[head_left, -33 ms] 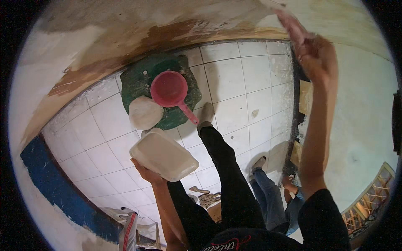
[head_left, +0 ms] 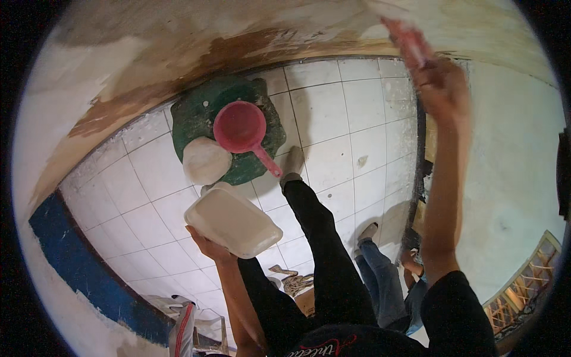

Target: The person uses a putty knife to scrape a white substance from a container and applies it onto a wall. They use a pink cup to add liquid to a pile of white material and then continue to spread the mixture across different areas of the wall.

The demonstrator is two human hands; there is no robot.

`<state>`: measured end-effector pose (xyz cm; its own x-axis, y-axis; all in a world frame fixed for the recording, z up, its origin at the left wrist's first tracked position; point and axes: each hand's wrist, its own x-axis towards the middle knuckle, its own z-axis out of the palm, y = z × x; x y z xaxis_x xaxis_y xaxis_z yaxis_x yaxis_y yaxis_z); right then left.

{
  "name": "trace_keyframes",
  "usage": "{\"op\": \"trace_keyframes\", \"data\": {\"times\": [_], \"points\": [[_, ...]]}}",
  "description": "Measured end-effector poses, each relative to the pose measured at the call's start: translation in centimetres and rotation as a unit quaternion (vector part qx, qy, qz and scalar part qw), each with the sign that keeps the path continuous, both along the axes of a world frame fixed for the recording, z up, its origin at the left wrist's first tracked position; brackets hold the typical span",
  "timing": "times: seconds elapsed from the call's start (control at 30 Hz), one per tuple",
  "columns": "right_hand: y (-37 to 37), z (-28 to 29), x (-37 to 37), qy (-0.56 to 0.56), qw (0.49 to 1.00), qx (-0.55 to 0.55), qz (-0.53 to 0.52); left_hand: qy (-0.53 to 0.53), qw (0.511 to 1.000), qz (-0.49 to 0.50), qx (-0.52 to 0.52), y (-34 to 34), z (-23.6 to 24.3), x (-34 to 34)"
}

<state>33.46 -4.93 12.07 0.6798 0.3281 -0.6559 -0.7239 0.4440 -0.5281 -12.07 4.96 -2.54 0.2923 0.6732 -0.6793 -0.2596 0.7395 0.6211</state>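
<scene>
My left hand [head_left: 211, 245] is closed on the edge of a pale, rectangular plastic tray [head_left: 273, 233], held out above the floor. Whatever lies in the tray is pale too and hard to tell from it. My right hand [head_left: 439, 86] is raised against the wall [head_left: 315, 33], closed around a tool with a reddish handle [head_left: 410, 43]. Motion smears this tool, and its tip fades into the wall. Beyond the tray, a pink dipper [head_left: 239, 126] and a rounded whitish bundle [head_left: 206, 162] rest on a dark green sheet [head_left: 196, 110].
White tiles [head_left: 324, 116] cover the floor. A pale green wall [head_left: 505, 196] stands on the right, a blue-banded wall [head_left: 77, 250] on the left. Another person's jeans-clad legs [head_left: 380, 273] are at the lower right. A red-striped pale bag [head_left: 183, 330] lies lower left.
My right hand and its tool have shifted slightly left and downward along the wall. My left hand and the tray stay where they were.
</scene>
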Motion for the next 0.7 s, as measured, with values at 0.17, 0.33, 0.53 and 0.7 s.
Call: {"op": "trace_keyframes", "data": {"times": [0.17,0.33,0.53,0.7], "points": [[-4.1,-20.6,6.5,-0.064,0.991,-0.059,0.106,0.057,0.998,0.013,-0.008,-0.9,1.1,3.2],[0.9,-19.3,9.4,-0.377,0.752,-0.335,0.425,0.097,0.994,-0.021,0.037,-1.9,-0.3,2.5],[-3.4,-8.0,9.2,-0.595,0.572,-0.289,0.485,0.036,0.999,-0.019,-0.014,-3.4,-0.1,5.1],[-2.6,-7.8,1.0,-0.217,0.958,-0.127,0.14,-0.001,0.999,-0.009,-0.051,-3.2,-0.3,5.9]]}}
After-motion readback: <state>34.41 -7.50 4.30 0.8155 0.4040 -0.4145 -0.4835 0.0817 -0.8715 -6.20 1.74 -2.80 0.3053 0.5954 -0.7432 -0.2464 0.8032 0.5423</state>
